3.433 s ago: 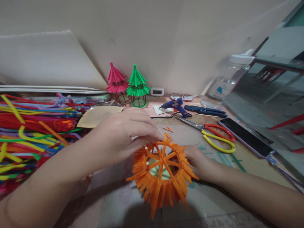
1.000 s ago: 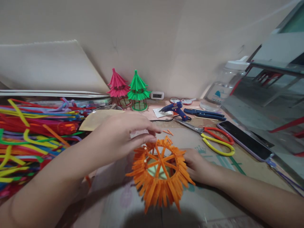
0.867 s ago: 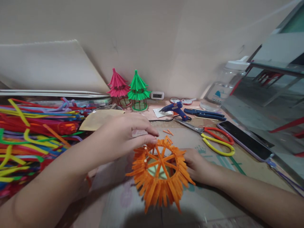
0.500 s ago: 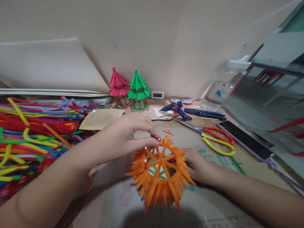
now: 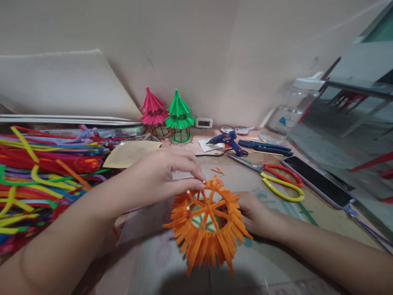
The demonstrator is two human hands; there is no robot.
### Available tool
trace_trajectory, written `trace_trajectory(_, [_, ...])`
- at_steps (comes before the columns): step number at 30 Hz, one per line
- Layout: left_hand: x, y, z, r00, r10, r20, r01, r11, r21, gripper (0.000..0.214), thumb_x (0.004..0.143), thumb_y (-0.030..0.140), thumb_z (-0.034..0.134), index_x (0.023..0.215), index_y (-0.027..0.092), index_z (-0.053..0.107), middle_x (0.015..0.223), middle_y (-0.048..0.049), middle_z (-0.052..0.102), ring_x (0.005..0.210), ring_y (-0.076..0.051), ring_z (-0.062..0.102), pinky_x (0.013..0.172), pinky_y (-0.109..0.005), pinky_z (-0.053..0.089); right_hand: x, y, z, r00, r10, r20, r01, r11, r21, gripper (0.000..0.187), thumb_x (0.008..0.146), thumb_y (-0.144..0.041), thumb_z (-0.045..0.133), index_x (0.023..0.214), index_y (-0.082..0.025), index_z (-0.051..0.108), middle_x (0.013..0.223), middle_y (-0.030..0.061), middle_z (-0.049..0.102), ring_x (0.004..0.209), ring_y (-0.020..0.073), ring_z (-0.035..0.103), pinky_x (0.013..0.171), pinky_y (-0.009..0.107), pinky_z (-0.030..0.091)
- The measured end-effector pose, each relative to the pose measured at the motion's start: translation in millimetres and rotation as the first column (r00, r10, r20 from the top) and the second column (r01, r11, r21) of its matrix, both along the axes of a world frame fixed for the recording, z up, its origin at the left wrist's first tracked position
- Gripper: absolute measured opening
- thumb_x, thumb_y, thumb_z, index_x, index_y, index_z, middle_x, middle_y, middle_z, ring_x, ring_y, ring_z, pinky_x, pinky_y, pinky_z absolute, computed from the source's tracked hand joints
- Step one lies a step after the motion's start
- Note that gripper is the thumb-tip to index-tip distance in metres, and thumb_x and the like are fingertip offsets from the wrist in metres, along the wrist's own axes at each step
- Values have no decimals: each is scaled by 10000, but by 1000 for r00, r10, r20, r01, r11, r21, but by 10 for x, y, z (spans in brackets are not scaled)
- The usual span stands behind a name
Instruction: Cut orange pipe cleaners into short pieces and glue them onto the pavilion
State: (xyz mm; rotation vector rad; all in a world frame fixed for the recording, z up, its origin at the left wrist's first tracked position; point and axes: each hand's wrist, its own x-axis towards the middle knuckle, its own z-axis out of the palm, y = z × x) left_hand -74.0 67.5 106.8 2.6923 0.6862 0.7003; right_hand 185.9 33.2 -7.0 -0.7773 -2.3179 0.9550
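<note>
An orange pipe-cleaner house (image 5: 202, 241), with a fringed round roof and spokes across its open top, is in front of me. My left hand (image 5: 179, 172) pinches a short stick (image 5: 204, 182) at the far rim of the roof; only its pale end shows between thumb and forefinger. Two similar pale stick ends stand up from the rim on the left. My right hand (image 5: 253, 213) grips the house from the right side, its fingers mostly hidden behind the fringe. Short orange offcuts (image 5: 217, 170) lie just beyond the roof.
Left is a heap of coloured pipe cleaners (image 5: 46, 176). Pink (image 5: 153, 110) and green (image 5: 179, 110) houses stand by the wall. A blue glue gun (image 5: 229, 141), pliers (image 5: 265, 147), scissors (image 5: 273, 182), phone (image 5: 317, 182) and water bottle (image 5: 290, 112) are at the right.
The fingertips of my left hand have shifted very slightly left and down with the short stick. My right hand and the orange house stay in place.
</note>
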Motion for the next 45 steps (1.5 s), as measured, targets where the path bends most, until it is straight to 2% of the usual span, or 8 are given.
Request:
trace_trajectory(7, [-33,14,-5,1000,24,-1,-24,999,29,69,923,265,717,951,244,776,955,1,772,895,-135,696,806,-218,529,-1,-9,0,1000,-3,-21,3,1000,5,262,998,-310,538,898,-206,756,808,50,757,717,155,688,661,223,501])
trace_trajectory(12, [-158,-22,87,993,117,-4,-117,992,-45,158,969,349,644,1009,261,770,987,-15,773,876,-162,708,796,-247,537,5,-3,-20,1000,-4,1,4,1000,17,249,966,-206,534,814,-194,732,799,52,741,707,147,673,660,219,493])
trace_trajectory(17, [-171,-90,196,999,6,-52,-11,996,-88,155,965,367,664,923,282,787,929,2,757,868,-141,680,786,-222,505,7,4,-18,1000,-1,-18,1,1000,21,220,938,-149,536,847,-187,733,808,47,749,706,141,675,658,212,489])
trace_trajectory(24, [-139,-101,202,992,18,-122,-35,989,-142,173,984,339,635,912,280,781,905,10,758,905,-153,658,874,-243,481,5,-2,3,1000,-5,-1,5,1000,13,230,934,-150,536,810,-188,725,767,41,734,684,140,659,652,210,480])
trace_trajectory(29, [-159,-131,186,983,151,-104,-162,981,-108,168,948,420,654,964,326,793,984,4,764,940,-185,685,891,-282,508,19,-1,-31,999,-19,26,19,1000,2,236,949,-175,534,820,-190,731,785,47,742,691,143,672,659,211,485])
trace_trajectory(36, [-160,-119,171,944,326,-54,-329,941,-79,249,933,490,625,1055,335,777,1132,-8,761,1080,-236,694,984,-334,525,42,-38,-63,980,-146,133,141,989,44,266,963,-203,495,804,-178,707,766,57,741,681,159,678,664,224,485])
trace_trajectory(41, [-186,-84,154,943,327,-58,-330,943,-44,250,935,454,633,1087,315,774,1139,-16,761,1059,-232,700,1004,-350,526,47,-103,2,990,-9,139,-1,997,72,268,991,-223,493,842,-161,706,800,72,753,684,146,667,656,215,460])
trace_trajectory(45, [-209,-42,129,944,328,-43,-329,944,-18,267,964,439,592,1139,323,756,1158,-3,757,1063,-224,699,994,-345,532,167,-104,34,982,-62,181,35,988,150,324,1017,-285,486,824,-166,719,763,74,749,680,161,673,647,238,453])
